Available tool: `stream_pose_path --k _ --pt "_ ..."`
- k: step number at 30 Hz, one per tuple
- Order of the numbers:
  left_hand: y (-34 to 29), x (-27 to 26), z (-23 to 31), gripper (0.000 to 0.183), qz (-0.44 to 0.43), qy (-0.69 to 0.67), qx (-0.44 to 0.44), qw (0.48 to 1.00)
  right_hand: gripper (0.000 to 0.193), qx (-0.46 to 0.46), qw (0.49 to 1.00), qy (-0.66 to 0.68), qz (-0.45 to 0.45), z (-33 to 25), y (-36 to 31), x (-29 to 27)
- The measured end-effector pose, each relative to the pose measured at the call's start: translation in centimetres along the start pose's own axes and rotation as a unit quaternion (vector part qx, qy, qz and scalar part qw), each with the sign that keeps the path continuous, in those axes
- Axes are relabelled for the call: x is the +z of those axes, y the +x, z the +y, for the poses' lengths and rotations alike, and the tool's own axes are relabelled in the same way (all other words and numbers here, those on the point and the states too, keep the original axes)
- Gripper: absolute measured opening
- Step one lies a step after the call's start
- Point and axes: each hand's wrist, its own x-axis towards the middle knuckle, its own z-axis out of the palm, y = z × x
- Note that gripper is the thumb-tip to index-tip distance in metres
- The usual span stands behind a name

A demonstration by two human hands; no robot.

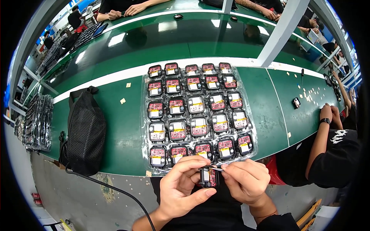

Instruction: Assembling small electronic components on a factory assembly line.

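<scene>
My left hand (184, 186) grips a small black square device case (208, 178) by its edges, fingers above and thumb below. The case is tilted on its side and shows a red circuit board and a pale block inside. My right hand (248, 181) pinches a thin metallic tool (216, 168), whose tip reaches the upper edge of the case; most of it is hidden in the fingers. Just beyond my hands lies a clear plastic tray (145, 133) of similar black cases in rows, each with a red board, a white or silvery block and a yellow strip.
A black mesh bag (88, 131) and a cable (115, 188) are to the left, near stacked trays (38, 121). On the green bench (123, 150) lie small tan scraps (123, 101). A co-worker (331, 154) sits at right near a loose case (296, 102). A white post (283, 32) rises behind.
</scene>
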Motion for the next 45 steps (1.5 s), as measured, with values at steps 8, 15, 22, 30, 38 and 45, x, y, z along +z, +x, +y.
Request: stream_pose_path --k 8,15,22,30,38,45 --pt "-0.1 0.1 0.0 0.059 0.011 0.019 -0.006 1.0 0.026 0.0 1.0 -0.009 0.001 0.0 -0.2 0.2" --pt "0.1 0.3 0.4 0.06 0.024 0.032 0.005 0.999 0.027 -0.035 0.999 -0.04 0.012 0.2 -0.6 0.7" --pt "0.4 0.3 0.7 0.06 0.029 0.041 -0.002 0.999 0.033 -0.061 0.995 -0.073 0.016 0.5 -0.8 0.9" --pt "0.6 1.3 0.5 0.059 0.056 0.021 -0.008 0.998 0.033 -0.046 0.996 -0.074 0.034 0.4 -0.7 1.0" --pt "1.0 1.4 0.7 0.059 0.054 0.039 -0.032 0.997 0.032 -0.02 0.997 -0.078 0.008 0.2 -0.6 0.3" --pt "4.2 -0.3 3.8 0.059 -0.017 0.076 0.015 0.997 0.018 0.096 0.984 -0.038 0.143 2.9 0.4 -1.7"
